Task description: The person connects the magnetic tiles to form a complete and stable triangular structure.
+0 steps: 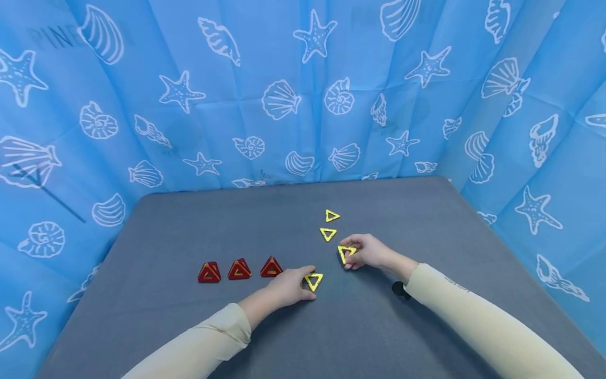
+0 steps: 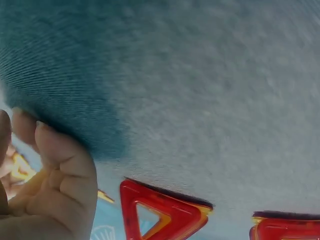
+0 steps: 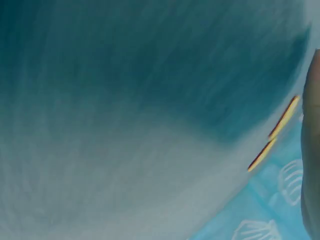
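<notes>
My left hand (image 1: 289, 287) holds a yellow triangular magnetic tile (image 1: 313, 281) between thumb and fingers, over the middle of the table. In the left wrist view its curled fingers (image 2: 67, 175) partly hide that tile. My right hand (image 1: 368, 251) pinches another yellow triangular tile (image 1: 346, 255) by its right side. Beyond the hands, two more yellow triangular tiles, a nearer one (image 1: 327, 234) and a farther one (image 1: 332, 215), lie flat. In the right wrist view one finger (image 3: 312, 150) shows at the edge; the held tile is out of sight there.
Three red triangular pieces, which look like small pyramids, stand in a row left of my left hand: a left one (image 1: 209, 272), a middle one (image 1: 239, 269) and a right one (image 1: 271, 267). A black round object (image 1: 400, 290) sits beneath my right sleeve. A blue shell-print curtain (image 1: 303, 121) borders the grey table (image 1: 189, 326).
</notes>
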A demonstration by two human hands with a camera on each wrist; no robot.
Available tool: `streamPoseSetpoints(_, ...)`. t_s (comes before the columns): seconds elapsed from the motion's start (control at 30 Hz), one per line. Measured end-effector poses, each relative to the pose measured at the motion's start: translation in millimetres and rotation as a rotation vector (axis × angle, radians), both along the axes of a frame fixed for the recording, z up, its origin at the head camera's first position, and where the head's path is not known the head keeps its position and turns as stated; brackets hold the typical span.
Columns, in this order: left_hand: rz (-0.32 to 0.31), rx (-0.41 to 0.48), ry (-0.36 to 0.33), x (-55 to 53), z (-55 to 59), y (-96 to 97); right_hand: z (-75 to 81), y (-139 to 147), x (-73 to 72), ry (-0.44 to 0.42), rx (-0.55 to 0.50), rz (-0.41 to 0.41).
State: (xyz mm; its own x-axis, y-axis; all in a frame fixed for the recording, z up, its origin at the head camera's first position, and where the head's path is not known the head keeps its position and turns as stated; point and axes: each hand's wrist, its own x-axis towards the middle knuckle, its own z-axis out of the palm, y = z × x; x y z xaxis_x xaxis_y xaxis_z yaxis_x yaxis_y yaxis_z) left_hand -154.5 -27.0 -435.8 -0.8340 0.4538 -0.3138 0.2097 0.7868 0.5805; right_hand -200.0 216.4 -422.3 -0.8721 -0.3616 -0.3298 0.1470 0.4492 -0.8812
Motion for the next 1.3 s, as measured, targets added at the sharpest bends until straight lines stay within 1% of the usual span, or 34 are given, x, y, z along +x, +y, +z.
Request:
streamPoseSetpoints(0.07, -0.024, -0.031, 0.039, -1.5, -1.1, -0.5, 0.9, -3.9, 6.6, -0.024, -0.052, -0.010)
streamPoseSetpoints(0.2, -0.030, -0.055, 0.107, -5.3, -5.1, -1.6, 1.3, -10.7, 19.5, -0.053, -0.118, -0.023)
streamPoseSetpoints(0.27, -0.034, -0.088, 0.162, -6.3, -7.4, -1.0, 0.7, -13.2, 25.7, -0.060, -0.128, -0.029)
streamPoseSetpoints(0.4, -0.035, -0.155, 0.285, -6.1, -10.4, 2.3, -1.7, -19.1, 35.2, -0.045, -0.090, -0.048)
streamPoseSetpoints(0.5, -0.022, -0.186, 0.335, -5.2, -10.4, 6.0, -4.3, -24.7, 39.2, -0.023, -0.040, -0.077)
streamPoseSetpoints(0.6, -0.011, -0.196, 0.341, -4.6, -10.5, 8.7, -6.3, -31.1, 41.0, -0.018, -0.015, -0.109)
streamPoseSetpoints(0.73, -0.004, -0.181, 0.337, -3.4, -10.0, 8.8, -9.1, -38.2, 41.4, 0.001, 0.005, -0.118)
streamPoseSetpoints(0.83, -0.013, -0.155, 0.320, -3.1, -9.3, 6.4, -11.1, -41.3, 40.1, 0.015, 0.023, -0.110)
streamPoseSetpoints(1.0, -0.039, -0.121, 0.304, -4.3, -10.6, 3.4, -11.6, -43.0, 37.6, 0.012, 0.036, -0.087)
streamPoseSetpoints(1.1, -0.037, -0.126, 0.319, -4.4, -12.0, 3.7, -11.3, -43.8, 36.7, 0.015, 0.038, -0.074)
streamPoseSetpoints(1.3, -0.036, -0.152, 0.335, -3.8, -11.8, 4.7, -10.9, -44.7, 35.0, 0.030, 0.081, -0.052)
